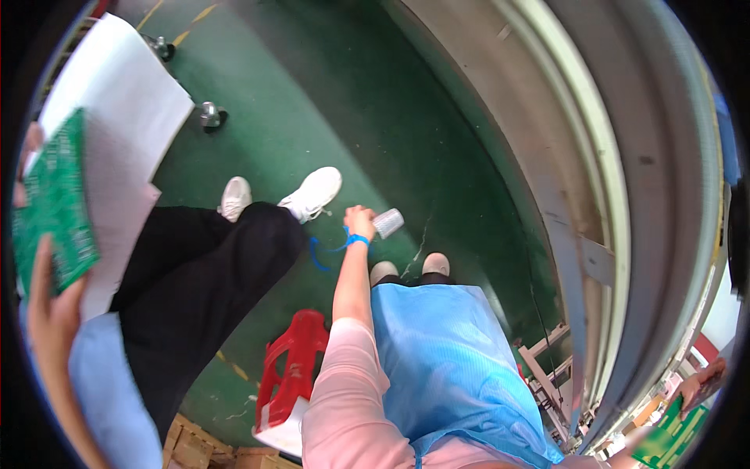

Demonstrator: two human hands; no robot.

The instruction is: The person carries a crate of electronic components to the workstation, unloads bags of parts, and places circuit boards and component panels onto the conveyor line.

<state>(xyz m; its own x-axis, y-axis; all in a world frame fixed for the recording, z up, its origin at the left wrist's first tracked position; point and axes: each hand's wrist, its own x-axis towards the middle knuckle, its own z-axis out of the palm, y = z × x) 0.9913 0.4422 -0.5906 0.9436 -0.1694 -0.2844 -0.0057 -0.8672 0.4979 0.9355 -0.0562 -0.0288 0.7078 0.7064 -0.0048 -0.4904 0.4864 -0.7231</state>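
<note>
My left hand (359,221), with a blue wrist strap (357,238) on it, reaches out low over the green floor. Its fingers are closed on a small whitish piece with fine grey rows (387,223); a paper label sheet or a small roll, I cannot tell which. At the lower right rim, my right hand (634,452) is a blur at the edge of a green circuit board (673,434), its fingers not readable. Just above that board, another hand (694,391), seemingly a co-worker's, is around a dark thing.
On the left, a person in black trousers (226,273) handles a green circuit board (58,203) over white paper (117,86). A red plastic stool (295,359) stands left of my arm, cardboard boxes (187,445) behind it. A long metal workbench edge (578,156) curves along the right.
</note>
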